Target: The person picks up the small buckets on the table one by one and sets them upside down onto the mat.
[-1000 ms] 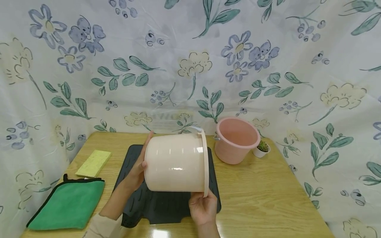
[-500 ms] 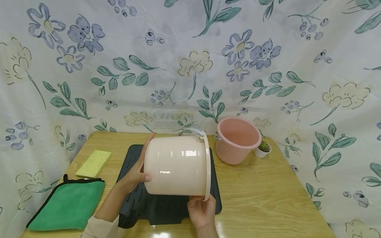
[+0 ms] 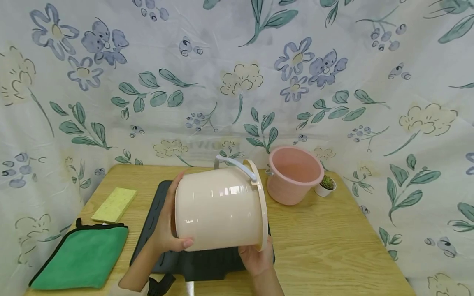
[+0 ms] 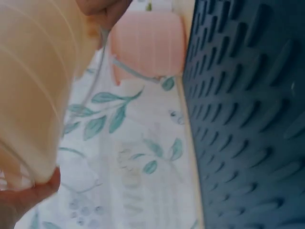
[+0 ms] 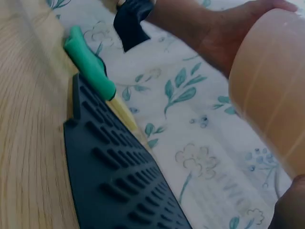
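Observation:
A cream bucket (image 3: 220, 209) lies on its side in the air above a dark ridged mat (image 3: 148, 230), its mouth turned to the right and its pale blue handle (image 3: 237, 163) resting over the upper side. The left hand (image 3: 168, 230) grips the base end, thumb on the near side. Under the rim, the right hand (image 3: 258, 257) holds the mouth end from below; part of its fingers is hidden by the bucket. In the left wrist view the bucket (image 4: 33, 90) hangs beside the mat (image 4: 248, 119). The right wrist view shows the left hand (image 5: 224, 33) at the bucket's base.
A pink bucket (image 3: 290, 187) stands at the back right beside a small potted plant (image 3: 326, 185). At the left are a yellow sponge (image 3: 114, 204) and a green cloth (image 3: 81, 257) with black edging. A floral curtain (image 3: 207, 82) hangs behind the wooden table (image 3: 333, 246).
The cream bucket has rolled, its handle swinging nearer the front, and it has tilted slightly with its mouth end lower. The left hand's thumb is lower, and the right hand has shifted slightly right.

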Demonstrator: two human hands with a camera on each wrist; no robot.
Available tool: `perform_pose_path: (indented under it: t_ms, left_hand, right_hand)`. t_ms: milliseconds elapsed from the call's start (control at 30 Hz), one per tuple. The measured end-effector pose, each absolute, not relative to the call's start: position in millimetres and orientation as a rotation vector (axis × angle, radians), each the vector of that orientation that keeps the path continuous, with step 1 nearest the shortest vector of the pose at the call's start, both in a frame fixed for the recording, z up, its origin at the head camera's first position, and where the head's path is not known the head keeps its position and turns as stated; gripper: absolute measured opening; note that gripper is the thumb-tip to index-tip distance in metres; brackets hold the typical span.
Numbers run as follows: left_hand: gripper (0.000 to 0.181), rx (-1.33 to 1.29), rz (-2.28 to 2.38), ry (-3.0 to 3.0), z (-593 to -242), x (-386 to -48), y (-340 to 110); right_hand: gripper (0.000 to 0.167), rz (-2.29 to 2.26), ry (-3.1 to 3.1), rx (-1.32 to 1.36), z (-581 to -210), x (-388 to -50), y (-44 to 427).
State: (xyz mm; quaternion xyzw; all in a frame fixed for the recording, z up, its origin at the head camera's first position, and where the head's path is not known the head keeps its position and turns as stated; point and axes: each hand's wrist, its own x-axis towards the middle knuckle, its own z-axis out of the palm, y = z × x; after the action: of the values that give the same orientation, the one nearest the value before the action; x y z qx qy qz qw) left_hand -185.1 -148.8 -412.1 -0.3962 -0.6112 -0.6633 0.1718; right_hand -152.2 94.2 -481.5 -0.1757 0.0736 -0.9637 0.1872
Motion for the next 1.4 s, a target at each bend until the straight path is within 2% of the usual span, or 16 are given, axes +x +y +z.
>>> perform_pose_path:
  t_ms: [200, 500, 800, 1400]
  left_hand:
    - [0.128, -1.052, -1.550, -1.787, -405, -175, -148]
    - [0.123, -1.023, -1.178, -1.795, -392, -172, -151]
    - [0.117, -0.932, -0.900, -1.834, -384, -168, -167]
    - [0.099, -0.887, -0.576, -1.892, -379, -164, -198]
  right_hand:
    - [0.045, -2.612, 0.126, -0.565, -485, -157, 102]
    - [0.068, -2.375, 0.590, -0.637, -478, -175, 130]
    - [0.052, -2.322, 0.819, -0.676, -470, -186, 161]
    - [0.053, -2.409, 1.307, -0.585, -451, -194, 201]
